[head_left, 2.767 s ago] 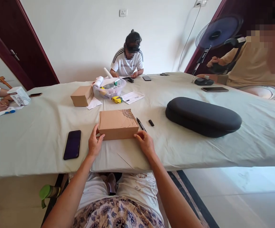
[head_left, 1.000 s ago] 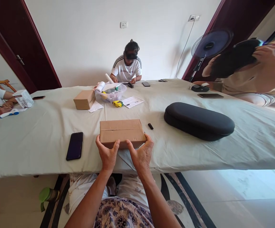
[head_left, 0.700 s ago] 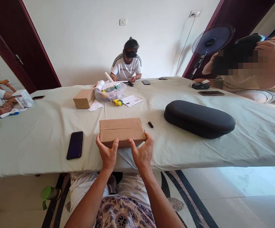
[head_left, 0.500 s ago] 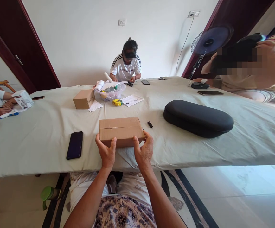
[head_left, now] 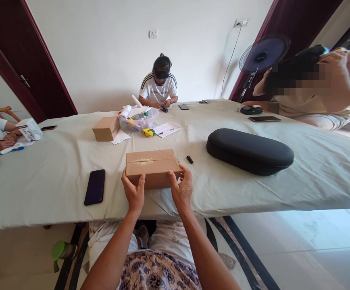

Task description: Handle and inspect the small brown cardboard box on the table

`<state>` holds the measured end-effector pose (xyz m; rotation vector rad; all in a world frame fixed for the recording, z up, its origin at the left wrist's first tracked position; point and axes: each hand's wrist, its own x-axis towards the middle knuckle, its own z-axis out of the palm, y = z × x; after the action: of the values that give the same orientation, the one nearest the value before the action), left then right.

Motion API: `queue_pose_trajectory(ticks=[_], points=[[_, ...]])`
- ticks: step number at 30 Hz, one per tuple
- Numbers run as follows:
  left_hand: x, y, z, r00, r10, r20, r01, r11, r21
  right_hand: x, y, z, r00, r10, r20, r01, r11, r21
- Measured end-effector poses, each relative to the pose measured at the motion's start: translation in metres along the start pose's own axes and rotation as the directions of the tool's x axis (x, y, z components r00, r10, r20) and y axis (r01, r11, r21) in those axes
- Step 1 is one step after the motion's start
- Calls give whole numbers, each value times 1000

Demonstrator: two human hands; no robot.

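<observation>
Between my hands is a closed brown cardboard box (head_left: 152, 167), with a taped seam running across its top. My left hand (head_left: 134, 192) grips its left end, thumb on the near side and fingers mostly hidden round the edge. At the right end my right hand (head_left: 182, 189) holds it the same way, its thumb against the near face. A black smartphone (head_left: 94, 187) lies to the left of the box. Just beyond my right hand is a small black stick-like object (head_left: 190, 159). The box is over the cloth-covered table (head_left: 51, 177) near its front edge.
A long black case (head_left: 249, 151) lies on the right. Farther back are another cardboard box (head_left: 106, 129), a plastic basket (head_left: 138, 123) of items, a yellow tape measure (head_left: 148, 132) and papers. Several people sit round the table; a fan (head_left: 262, 56) stands behind.
The view has shifted slightly. My hands still hold the box, whose top now shows a little more shine along the tape. My right hand's grip has moved slightly.
</observation>
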<state>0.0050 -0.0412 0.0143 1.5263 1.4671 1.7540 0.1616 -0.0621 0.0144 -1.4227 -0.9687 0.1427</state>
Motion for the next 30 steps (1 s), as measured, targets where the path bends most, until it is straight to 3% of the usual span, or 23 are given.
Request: queue_pose_trajectory(ticks=[7,13,21,24,30], points=[[4,-23,-3,997,73,37,-75,996,50,-1,23,8,1000,18,-1,-18,1000,8],[4,-35,-16,988,89,129,-101,991,87,-10,46,-10,974,115,194,-115,993,-10],[0,-52,-24,988,52,146,-80,978,193,-9,55,-21,935,39,352,69,955,-288],[-4,-59,-25,987,25,159,-61,972,226,-13,59,-19,931,-2,364,145,920,-365],[-6,-59,-26,984,20,175,-62,970,236,-19,58,-18,939,-23,342,185,874,-449]])
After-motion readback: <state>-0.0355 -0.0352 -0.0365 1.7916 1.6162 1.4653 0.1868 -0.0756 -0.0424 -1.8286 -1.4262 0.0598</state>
